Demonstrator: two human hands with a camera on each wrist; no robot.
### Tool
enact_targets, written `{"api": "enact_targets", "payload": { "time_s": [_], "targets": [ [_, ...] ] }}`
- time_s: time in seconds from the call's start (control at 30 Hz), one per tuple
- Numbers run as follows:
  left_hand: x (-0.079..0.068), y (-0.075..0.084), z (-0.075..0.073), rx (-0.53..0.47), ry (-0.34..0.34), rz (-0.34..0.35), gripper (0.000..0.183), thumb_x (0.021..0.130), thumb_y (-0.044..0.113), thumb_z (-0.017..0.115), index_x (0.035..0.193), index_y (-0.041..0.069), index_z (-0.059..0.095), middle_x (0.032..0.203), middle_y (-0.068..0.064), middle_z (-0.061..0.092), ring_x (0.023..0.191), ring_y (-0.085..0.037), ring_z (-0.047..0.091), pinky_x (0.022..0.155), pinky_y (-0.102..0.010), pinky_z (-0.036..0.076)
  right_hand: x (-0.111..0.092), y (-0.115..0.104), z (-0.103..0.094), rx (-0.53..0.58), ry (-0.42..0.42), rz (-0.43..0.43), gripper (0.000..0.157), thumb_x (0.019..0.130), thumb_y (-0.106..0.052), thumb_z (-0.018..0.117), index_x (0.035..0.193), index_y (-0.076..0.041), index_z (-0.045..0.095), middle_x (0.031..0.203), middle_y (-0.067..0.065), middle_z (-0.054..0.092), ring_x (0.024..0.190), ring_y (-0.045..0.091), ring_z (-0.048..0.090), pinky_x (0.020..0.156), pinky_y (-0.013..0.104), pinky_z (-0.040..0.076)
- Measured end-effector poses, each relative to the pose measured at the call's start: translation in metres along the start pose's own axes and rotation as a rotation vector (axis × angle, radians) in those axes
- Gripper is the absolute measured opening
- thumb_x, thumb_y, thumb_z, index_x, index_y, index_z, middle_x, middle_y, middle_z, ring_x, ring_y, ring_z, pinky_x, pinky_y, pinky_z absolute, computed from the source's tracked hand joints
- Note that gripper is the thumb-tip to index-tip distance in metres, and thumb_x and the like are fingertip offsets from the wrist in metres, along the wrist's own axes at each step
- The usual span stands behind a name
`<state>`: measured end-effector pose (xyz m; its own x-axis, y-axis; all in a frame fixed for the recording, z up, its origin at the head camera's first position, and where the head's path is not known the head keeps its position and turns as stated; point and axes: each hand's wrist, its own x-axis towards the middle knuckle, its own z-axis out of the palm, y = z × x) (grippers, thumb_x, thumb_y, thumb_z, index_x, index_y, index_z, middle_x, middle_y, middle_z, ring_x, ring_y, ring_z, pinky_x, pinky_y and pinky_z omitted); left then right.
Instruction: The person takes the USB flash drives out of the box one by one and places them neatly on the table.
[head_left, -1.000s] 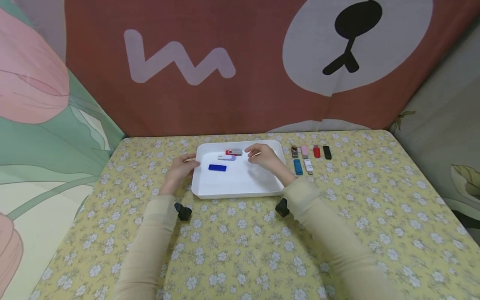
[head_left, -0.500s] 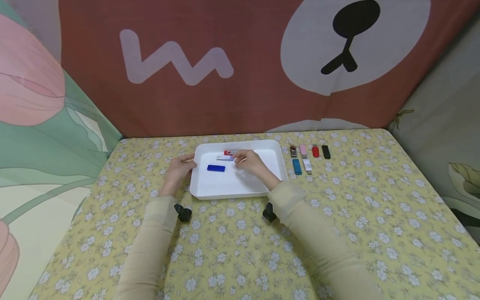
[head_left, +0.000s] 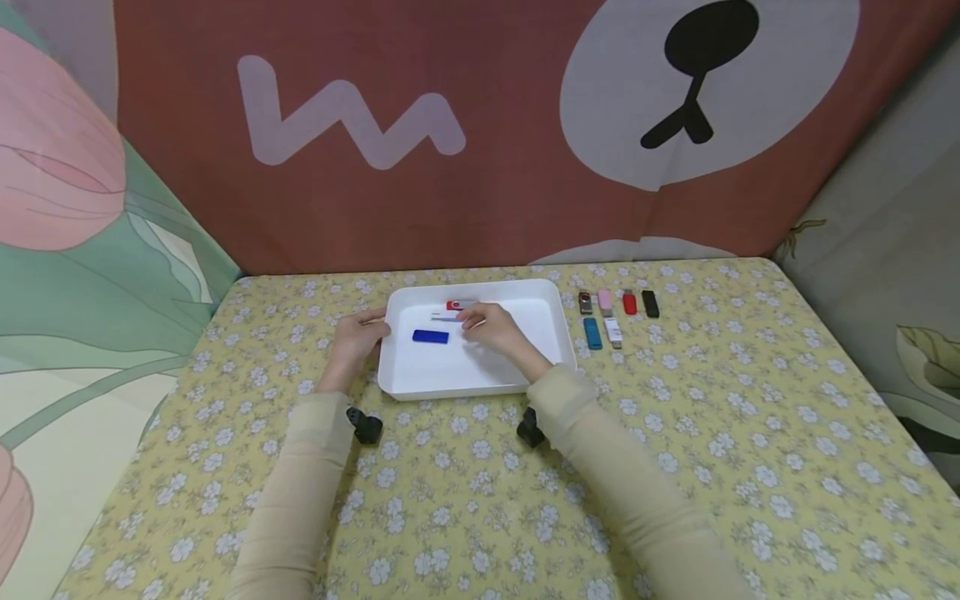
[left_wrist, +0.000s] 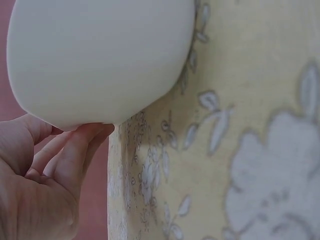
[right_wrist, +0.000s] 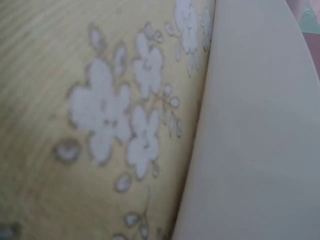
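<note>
A white tray [head_left: 401, 379] lies on the table. At its left wall, my left hand [head_left: 356, 340] grips the side; in the left wrist view the thumb and curled fingers of the left hand [left_wrist: 47, 175] meet the wall of the tray [left_wrist: 100, 65]. Over the tray, my right hand [head_left: 493, 327] pinches the right end of a lavender USB flash drive [head_left: 444, 317], whose silver plug points left. Just behind it is a red-and-silver swivel USB flash drive [head_left: 456, 305], partly covered by the fingers. A dark blue USB flash drive [head_left: 431, 337] lies nearer the front. The right wrist view misses the hand.
Right of the tray, several USB flash drives lie in two rows: a brown-and-silver one [head_left: 585, 302], pink [head_left: 605, 302], red [head_left: 629, 302], black [head_left: 650, 304], teal [head_left: 592, 333] and white [head_left: 613, 332]. A floral cloth [head_left: 450, 500] covers the table.
My right hand has moved left and slightly down across the tray, onto the lavender USB flash drive. My left hand stays at the tray's left wall.
</note>
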<state>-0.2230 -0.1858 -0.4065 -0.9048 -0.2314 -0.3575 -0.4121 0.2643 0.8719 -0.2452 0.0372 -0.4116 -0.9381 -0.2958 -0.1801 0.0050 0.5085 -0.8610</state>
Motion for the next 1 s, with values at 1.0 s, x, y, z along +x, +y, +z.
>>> {"api": "enact_targets", "payload": {
  "time_s": [1.0],
  "targets": [
    [-0.008,0.004,0.009,0.023,-0.040,-0.006,0.046,0.088,0.008,0.056,0.134,0.008,0.055,0.125,-0.021,0.063,0.072,-0.010,0.068,0.067,-0.024,0.056,0.006,0.008,0.019,-0.192,-0.018,-0.062,0.030,0.084,-0.004,0.068,0.114,-0.001,0.067,0.111,0.014,0.068,0.106,0.026,0.062,0.093,0.031,0.050]
  ]
}}
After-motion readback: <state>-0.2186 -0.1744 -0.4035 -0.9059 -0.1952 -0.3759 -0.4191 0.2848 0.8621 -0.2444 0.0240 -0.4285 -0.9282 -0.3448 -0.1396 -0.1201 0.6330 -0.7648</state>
